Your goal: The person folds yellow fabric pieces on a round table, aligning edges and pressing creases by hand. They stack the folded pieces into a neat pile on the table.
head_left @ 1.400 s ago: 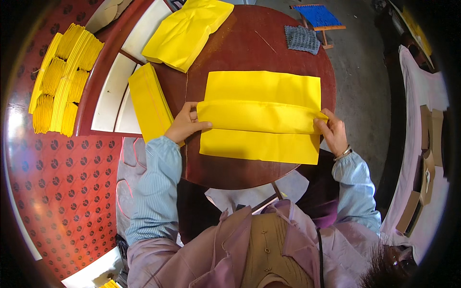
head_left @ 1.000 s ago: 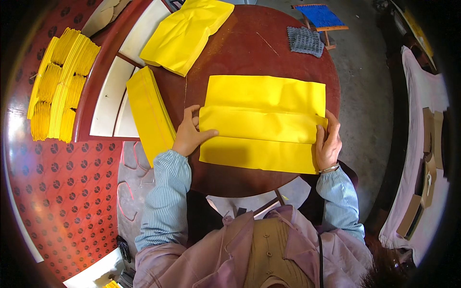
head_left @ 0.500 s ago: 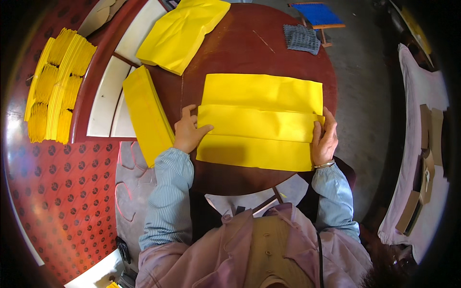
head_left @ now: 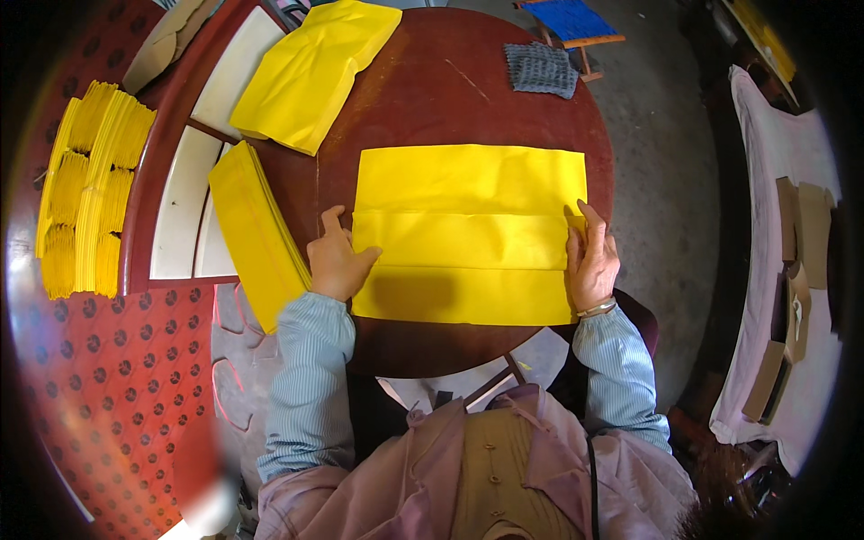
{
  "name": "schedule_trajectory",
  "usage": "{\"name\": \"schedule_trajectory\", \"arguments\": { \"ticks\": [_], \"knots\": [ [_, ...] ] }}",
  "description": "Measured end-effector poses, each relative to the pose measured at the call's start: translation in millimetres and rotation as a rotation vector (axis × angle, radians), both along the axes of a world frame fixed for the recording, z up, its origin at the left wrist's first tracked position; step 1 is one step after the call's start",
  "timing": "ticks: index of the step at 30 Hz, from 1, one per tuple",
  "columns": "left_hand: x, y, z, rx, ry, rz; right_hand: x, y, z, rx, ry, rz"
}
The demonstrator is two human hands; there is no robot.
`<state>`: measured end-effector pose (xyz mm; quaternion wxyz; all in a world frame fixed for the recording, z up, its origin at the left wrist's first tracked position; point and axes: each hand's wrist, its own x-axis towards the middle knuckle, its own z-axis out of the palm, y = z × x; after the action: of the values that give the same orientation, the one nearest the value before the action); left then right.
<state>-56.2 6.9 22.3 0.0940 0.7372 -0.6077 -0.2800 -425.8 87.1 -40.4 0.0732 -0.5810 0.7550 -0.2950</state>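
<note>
A yellow sheet of paper or thin fabric (head_left: 472, 180), crossed by two long horizontal creases, lies on a round dark red table (head_left: 423, 90) in front of me. My left hand (head_left: 340, 261) is at its left edge, thumb and fingers spread, the thumb tip by the edge near the lower crease. At the right edge is my right hand (head_left: 592, 261), its forefinger and thumb apart and close to the border. Neither hand's fingers are closed round the sheet. The shadow of something falls on its lower left part.
A folded yellow stack (head_left: 256, 234) leans across the table's left edge. Behind it lie creased yellow sheets (head_left: 315, 76). Bundled yellow pieces (head_left: 94, 189) stand far left. A grey textured cloth (head_left: 542, 69) lies at the back right, near a blue-topped stool (head_left: 576, 20). Cardboard boxes (head_left: 801, 234) rest at right.
The middle band of the sheet, raised and offset earlier, now lies flatter and more even with the rest. My fingers have loosened at both edges. The whole view has shifted slightly.
</note>
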Motion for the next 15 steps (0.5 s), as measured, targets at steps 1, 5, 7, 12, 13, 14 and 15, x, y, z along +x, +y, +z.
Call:
{"name": "schedule_trajectory", "arguments": {
  "ticks": [1, 5, 7, 12, 13, 14, 15],
  "knots": [
    [-4, 4, 1, -0.111, -0.100, -0.043, 1, 0, 0, 0.015, -0.011, -0.003],
    [-18, 20, -8, -0.614, -0.385, -0.294, 0, -1, -3, -0.051, 0.035, 0.031],
    [-19, 23, -17, -0.719, -0.346, -0.487, 0, -3, -4, -0.091, 0.085, 0.038],
    [-26, 31, -42, -0.324, 0.018, -0.413, 2, -2, -1, 0.015, -0.003, 0.036],
    [-30, 34, -46, -0.295, 0.056, -0.292, 3, -1, 1, 0.052, -0.008, 0.033],
    [-35, 37, -50, -0.391, 0.059, -0.311, 3, -1, 4, 0.064, -0.017, 0.028],
    [-41, 40, -53, -0.456, 0.052, -0.316, 2, 0, 8, 0.075, -0.027, 0.023]
  ]
}}
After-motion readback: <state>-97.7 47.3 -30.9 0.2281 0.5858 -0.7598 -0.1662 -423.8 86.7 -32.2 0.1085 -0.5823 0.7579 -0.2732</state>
